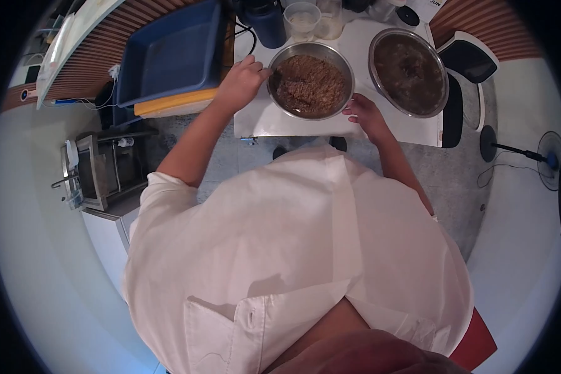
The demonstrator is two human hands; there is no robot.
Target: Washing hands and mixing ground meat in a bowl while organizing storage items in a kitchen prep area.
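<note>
A round stainless steel bowl (311,84) holding a wet, brown, crumbly mass stands near the front edge of a white table (285,122). My left hand (245,80) grips the bowl's left rim with its fingers. At the lower right of the same bowl is my right hand (364,114), its fingers apart and close to the rim; whether they touch it is hard to tell. A second metal bowl (409,74), full of murky brown liquid, stands to the right.
Behind the bowl stand a dark blue bottle (269,28) and a clear plastic cup (302,21). A blue plastic tub (173,56) rests over a yellow-rimmed container (175,102) at the left. A chair (470,58) is beyond the table's right side.
</note>
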